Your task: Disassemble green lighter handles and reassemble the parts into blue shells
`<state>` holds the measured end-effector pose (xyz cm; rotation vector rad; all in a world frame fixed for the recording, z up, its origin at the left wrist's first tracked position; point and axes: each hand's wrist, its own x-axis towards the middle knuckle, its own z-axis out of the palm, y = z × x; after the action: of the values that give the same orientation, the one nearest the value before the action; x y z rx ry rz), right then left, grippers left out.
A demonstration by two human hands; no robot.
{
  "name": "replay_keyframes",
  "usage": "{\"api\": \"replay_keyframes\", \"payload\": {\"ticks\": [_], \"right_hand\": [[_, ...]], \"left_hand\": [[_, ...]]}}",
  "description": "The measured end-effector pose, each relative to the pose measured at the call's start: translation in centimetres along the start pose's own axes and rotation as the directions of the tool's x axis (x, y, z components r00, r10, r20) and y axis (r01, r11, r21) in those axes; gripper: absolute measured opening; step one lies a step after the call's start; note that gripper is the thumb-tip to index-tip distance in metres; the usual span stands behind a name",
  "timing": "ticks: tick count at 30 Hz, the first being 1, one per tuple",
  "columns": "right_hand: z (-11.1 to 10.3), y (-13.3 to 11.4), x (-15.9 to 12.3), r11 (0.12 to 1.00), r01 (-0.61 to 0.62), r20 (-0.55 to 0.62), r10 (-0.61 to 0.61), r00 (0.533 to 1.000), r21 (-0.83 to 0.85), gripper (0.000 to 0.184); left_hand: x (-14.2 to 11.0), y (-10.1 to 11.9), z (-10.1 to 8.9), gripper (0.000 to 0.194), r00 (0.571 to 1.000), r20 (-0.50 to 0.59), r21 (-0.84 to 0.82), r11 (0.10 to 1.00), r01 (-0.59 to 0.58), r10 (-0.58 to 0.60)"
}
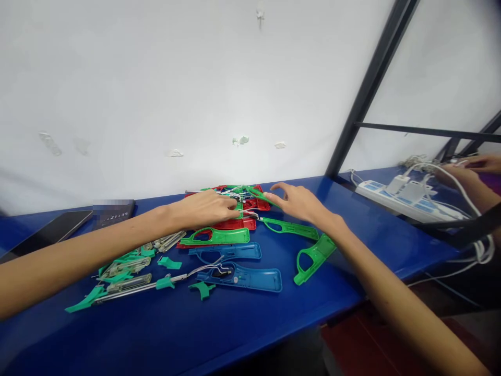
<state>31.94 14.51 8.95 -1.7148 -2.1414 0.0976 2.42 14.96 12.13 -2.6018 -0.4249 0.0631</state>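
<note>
My right hand [295,202] pinches a green plastic casing half [255,192] between thumb and fingers, above the back of the pile. My left hand [215,210] reaches over red casing halves [235,224] and thin white wires [250,213]. Its fingers are bent together, and what they hold, if anything, is hidden. Nearer me lie a green casing half with a finger loop [219,236] and two blue ones, the front blue casing half [246,278] with wires in it. Two more green casing halves lie near my right forearm, among them a looped one [313,259].
Metal rods [136,289], clear tubes and teal trigger pieces [169,262] lie at the left. Behind them are a dark phone [55,232] and a device showing digits [115,213]. At right stand a black frame post [364,99], a white power strip [407,201] and another person's hands [465,172].
</note>
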Motion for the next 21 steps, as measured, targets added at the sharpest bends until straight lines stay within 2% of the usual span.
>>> {"api": "replay_keyframes", "payload": {"ticks": [3,7,10,12,17,21], "right_hand": [[-0.3,0.9,-0.1,0.998,0.002,0.008,-0.002,1.0,0.057,0.049],[-0.7,3.8,0.8,0.994,-0.035,0.015,0.033,0.999,0.1,0.038],[-0.2,6.1,1.9,0.99,-0.047,0.034,0.043,0.999,0.131,0.035],[0.4,7.2,2.5,0.988,-0.048,0.041,0.042,0.998,0.149,0.032],[1.5,8.6,3.0,0.99,-0.023,-0.051,0.031,0.998,0.139,0.03],[1.7,8.6,2.3,0.997,0.005,-0.164,0.007,0.987,0.074,0.029]], "left_hand": [[-0.7,-0.4,-0.5,0.043,0.999,-0.046,0.0,1.0,0.014,-0.014],[-3.6,0.1,-2.2,0.032,0.979,-0.197,-0.005,0.998,0.061,-0.06],[-6.6,1.9,-2.9,0.024,0.943,-0.318,-0.027,0.995,0.099,-0.102],[-8.4,3.8,-2.8,0.019,0.921,-0.366,-0.066,0.991,0.117,-0.133],[-11.7,7.9,-0.9,0.019,0.926,-0.31,-0.195,0.967,0.162,-0.218],[-13.1,8.3,0.1,0.02,0.93,-0.25,-0.268,0.942,0.203,-0.271]]}}
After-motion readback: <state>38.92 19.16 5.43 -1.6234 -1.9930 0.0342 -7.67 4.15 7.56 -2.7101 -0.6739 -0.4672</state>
